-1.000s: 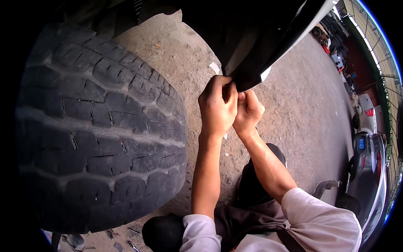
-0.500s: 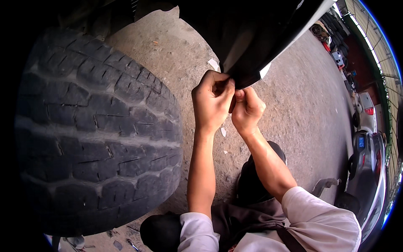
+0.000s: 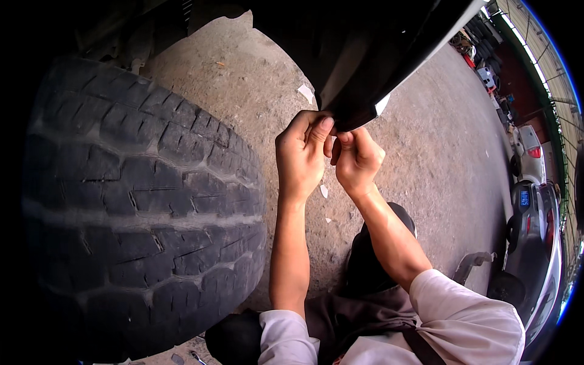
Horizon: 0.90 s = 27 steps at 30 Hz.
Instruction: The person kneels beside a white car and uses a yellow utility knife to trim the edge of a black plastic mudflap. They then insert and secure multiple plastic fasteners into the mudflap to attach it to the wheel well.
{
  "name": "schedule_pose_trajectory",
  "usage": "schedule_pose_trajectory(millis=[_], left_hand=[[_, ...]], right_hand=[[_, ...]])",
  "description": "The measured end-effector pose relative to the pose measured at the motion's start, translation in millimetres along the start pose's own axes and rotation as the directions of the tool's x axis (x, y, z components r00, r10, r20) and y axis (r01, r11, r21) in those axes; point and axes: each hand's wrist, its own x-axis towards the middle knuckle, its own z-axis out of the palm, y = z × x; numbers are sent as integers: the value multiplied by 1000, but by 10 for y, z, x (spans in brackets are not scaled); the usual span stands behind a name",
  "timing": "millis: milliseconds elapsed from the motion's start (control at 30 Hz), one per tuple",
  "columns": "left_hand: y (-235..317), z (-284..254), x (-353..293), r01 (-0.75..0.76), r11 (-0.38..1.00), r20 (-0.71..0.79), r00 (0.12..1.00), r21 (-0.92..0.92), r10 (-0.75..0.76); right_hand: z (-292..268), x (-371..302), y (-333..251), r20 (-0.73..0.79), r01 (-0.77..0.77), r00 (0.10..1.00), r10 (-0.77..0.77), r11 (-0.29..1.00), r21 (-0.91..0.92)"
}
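Both of my hands meet at the lower tip of a dark, glossy bumper corner [image 3: 359, 91] that hangs from the top of the view. My left hand [image 3: 302, 149] pinches the bumper's bottom edge, thumb pressed on the near side and fingers curled behind. Just to its right, my right hand [image 3: 359, 159] is closed, thumb against the bent forefinger, right below the same edge. Whether a small part sits between the right fingers is hidden. A large, worn black tyre [image 3: 152, 207] fills the left side, a short gap from my left forearm.
Rough concrete floor [image 3: 438, 164] lies below, with a few pale flakes near my hands. My bent knees are under my forearms. Parked at the right are a dark car [image 3: 532, 237] and a white car [image 3: 529, 152]. A grey bracket-like piece [image 3: 471, 266] lies by my right sleeve.
My left hand has shifted slightly left and its thumb now lies straighter along the bumper edge. The right hand stays nearly in place. The tyre appears a little lower in view.
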Motion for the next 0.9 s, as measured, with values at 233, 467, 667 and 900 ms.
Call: schedule_pose_trajectory(millis=[233,467,667,900], left_hand=[[-131,6,31,-3,981,-8,1000,-193,2],[-49,-16,79,95,987,24,995,-128,-93],[-7,24,55,-1,1000,5,1000,28,0],[-30,42,20,-36,993,-30,999,115,39]], right_hand=[[-4,-16,34,52,35,998,-37,999,26],[-11,-4,2,33,-20,999,19,1000,20],[-31,27,-49,32,17,999,-16,999,-31],[-38,-1,16,38,18,999,-16,998,-55]])
